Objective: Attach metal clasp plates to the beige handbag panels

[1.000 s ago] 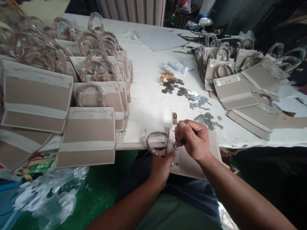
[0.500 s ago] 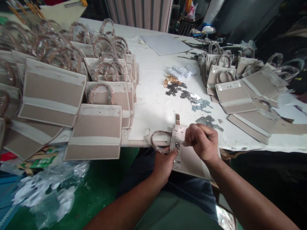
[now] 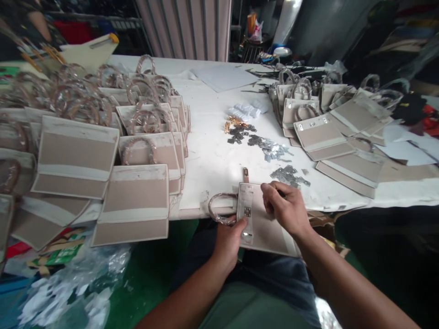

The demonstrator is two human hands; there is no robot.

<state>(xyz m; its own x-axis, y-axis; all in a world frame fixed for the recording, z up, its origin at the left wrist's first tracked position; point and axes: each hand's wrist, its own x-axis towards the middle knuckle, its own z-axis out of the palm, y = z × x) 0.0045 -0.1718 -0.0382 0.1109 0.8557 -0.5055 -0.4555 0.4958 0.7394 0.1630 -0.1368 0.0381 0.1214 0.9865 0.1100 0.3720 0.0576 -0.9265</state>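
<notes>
A beige handbag panel (image 3: 265, 228) lies at the table's front edge, partly over my lap. My left hand (image 3: 229, 240) grips its near left side, thumb on top beside a small metal plate (image 3: 247, 211). Its plastic-wrapped handle (image 3: 216, 210) loops out to the left. A strap with a metal clasp (image 3: 245, 174) sticks out at the far edge. Above the panel my right hand (image 3: 286, 205) is closed in a fist, with a bit of something dark showing at the curled fingers. What that is, I cannot make out.
Many similar handbag panels (image 3: 135, 192) stand stacked on the left. More panels (image 3: 322, 132) lie on the right. Between them on the white table (image 3: 206, 160) are piles of metal plates (image 3: 290, 175), gold fittings (image 3: 233, 123) and white wrapped bundles (image 3: 245, 111). Plastic scraps (image 3: 75, 292) lie lower left.
The whole view has shifted, so the table's things sit lower and further left. Both hands stay at the panel; the right fist remains closed above it.
</notes>
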